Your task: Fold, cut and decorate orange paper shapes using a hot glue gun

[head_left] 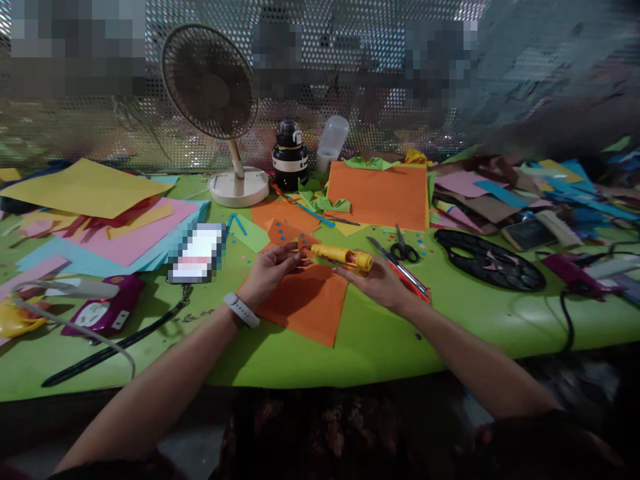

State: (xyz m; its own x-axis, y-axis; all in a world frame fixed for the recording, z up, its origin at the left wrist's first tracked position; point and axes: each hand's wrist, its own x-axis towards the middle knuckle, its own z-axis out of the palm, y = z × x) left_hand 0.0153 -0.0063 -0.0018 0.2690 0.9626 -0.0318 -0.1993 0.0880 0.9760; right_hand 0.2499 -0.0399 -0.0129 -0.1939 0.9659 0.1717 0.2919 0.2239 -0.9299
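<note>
At far left, cut sheets of coloured paper [133, 223] are piled loosely; thin, light, easily creased, best lifted by an edge. Beside them a purple plastic box [107, 307] is seen, and a phone with a bright, blurred screen [197, 252].

Next, the left hand [270, 270], with a white wristband [241, 311] worn above it. Thumb and fingers are bent and drawn close together at the narrow tip of the tool; whether a small scrap is pinched there cannot be told.

Under the hands a bright orange paper sheet [306, 303] is laid on the green tabletop [320, 367]. Probably limp and prone to sliding; to be steadied by a corner or pressed flat.

Above the sheet a yellow plastic tool with a thick rounded body [340, 256] is held, tip toward the left hand. Judged light, stiff and rather smooth; a grip on the thick rear body is advised, fingers kept off the tip in case it is sharp or hot. That rear end is held by the right hand [377, 283], fingers curled around it.

Further right, black-handled scissors [404, 251], a red-and-silver cutter [407, 277] and a black oval palette [490, 261] are left lying.
</note>
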